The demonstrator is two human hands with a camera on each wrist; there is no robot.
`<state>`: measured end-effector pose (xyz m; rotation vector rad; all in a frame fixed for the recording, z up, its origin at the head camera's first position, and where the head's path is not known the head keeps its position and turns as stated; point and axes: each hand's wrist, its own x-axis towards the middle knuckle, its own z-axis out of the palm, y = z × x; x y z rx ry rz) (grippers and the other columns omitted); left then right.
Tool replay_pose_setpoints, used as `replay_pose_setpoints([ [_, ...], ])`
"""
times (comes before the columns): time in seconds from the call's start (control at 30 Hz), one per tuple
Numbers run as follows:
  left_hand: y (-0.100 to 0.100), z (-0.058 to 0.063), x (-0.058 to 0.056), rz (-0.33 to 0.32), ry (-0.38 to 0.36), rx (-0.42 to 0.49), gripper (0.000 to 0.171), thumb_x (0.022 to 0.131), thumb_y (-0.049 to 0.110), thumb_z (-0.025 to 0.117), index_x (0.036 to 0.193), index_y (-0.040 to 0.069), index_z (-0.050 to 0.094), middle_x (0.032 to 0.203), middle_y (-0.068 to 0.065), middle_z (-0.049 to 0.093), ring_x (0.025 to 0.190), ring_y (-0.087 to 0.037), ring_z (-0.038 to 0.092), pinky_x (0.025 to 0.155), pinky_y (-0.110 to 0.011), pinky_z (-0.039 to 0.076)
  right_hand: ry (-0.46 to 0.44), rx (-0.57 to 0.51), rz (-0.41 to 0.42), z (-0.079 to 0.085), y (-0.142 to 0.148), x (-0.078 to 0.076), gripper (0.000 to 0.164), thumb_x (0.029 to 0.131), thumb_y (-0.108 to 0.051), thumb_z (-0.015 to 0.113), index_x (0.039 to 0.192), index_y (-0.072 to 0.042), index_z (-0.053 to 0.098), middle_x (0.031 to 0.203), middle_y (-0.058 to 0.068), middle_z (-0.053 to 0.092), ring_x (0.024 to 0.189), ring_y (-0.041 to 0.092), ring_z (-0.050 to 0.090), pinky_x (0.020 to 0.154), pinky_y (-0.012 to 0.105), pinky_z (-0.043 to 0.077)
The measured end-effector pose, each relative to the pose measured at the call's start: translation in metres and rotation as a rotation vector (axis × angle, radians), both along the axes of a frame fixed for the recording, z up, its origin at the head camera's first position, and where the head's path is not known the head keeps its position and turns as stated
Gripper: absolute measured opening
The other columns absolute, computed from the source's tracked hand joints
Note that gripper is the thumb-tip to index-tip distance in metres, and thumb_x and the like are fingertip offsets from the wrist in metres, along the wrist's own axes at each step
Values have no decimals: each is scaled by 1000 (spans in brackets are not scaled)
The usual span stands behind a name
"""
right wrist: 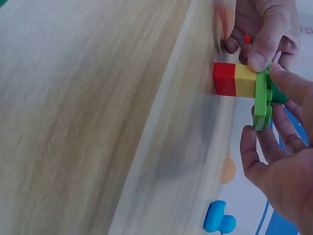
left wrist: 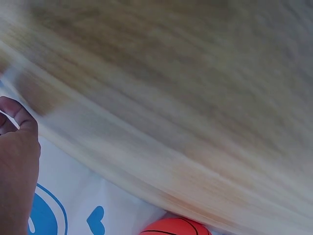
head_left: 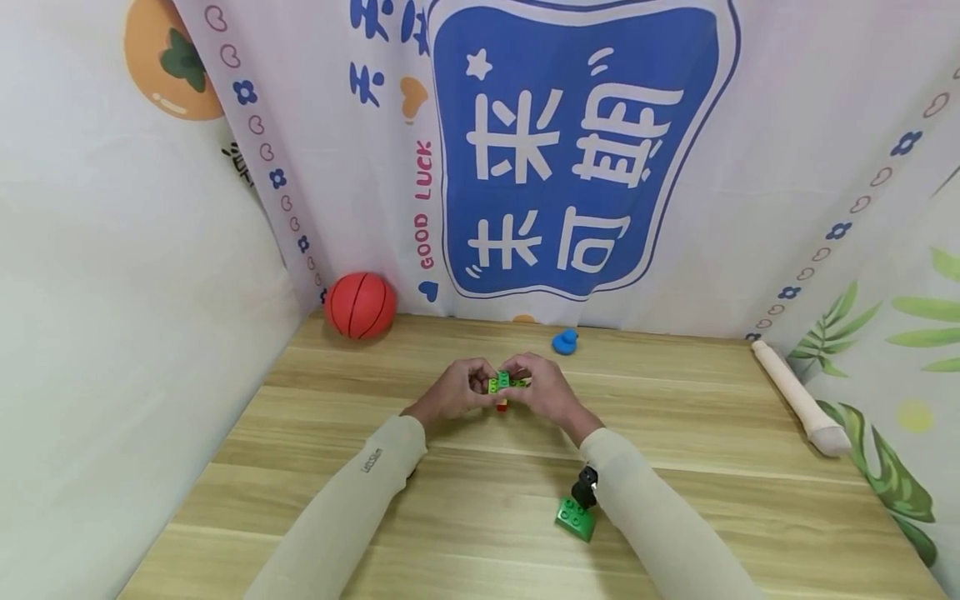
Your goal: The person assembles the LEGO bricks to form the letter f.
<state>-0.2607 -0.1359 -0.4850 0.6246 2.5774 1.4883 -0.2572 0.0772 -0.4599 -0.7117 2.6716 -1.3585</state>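
Both hands hold a small stack of toy building blocks above the table, near its far side. In the right wrist view a red block (right wrist: 224,79) and a yellow block (right wrist: 245,81) join a long light green block (right wrist: 262,103), with a darker green block (right wrist: 278,90) on its studded side. The left hand (head_left: 459,390) grips the stack, its thumb by the yellow and light green blocks. From the other side the right hand (head_left: 549,388) pinches the green pieces between thumb and fingers. In the left wrist view the hand (left wrist: 17,142) shows only partly, without the blocks.
A blue toy duck (head_left: 566,342) and a red ball (head_left: 361,306) sit at the table's back. By the right forearm are a green block (head_left: 576,519) and a black figure (head_left: 585,487). A pale cylindrical object (head_left: 798,396) lies along the right edge. Printed cloth hangs behind.
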Motion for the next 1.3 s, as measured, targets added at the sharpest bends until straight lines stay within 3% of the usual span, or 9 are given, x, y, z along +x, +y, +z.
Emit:
replay_pose_setpoints([
  [0.77, -3, 0, 1, 11, -27, 16, 21, 91, 12, 88, 103, 8, 71, 92, -6, 65, 82, -14, 55, 70, -20, 47, 14, 7, -45, 0, -4, 1, 28, 87, -11, 90, 114, -9, 79, 114, 7, 76, 108, 24, 73, 102, 45, 60],
  [1.1, -3, 5, 2, 26, -21, -3, 21, 91, 13, 87, 104, 6, 71, 94, -10, 66, 83, -16, 56, 71, -21, 47, 47, 217, -69, 22, -12, 0, 25, 82, -15, 95, 103, -12, 80, 107, 3, 75, 101, 20, 69, 93, 41, 60],
  [1.3, -2, 3, 2, 19, -34, -8, 21, 92, 14, 87, 104, 8, 72, 93, -8, 65, 84, -16, 56, 72, -21, 48, 16, 236, -85, 22, -12, 2, 24, 82, -15, 95, 101, -14, 81, 106, 2, 75, 100, 20, 69, 94, 41, 59],
])
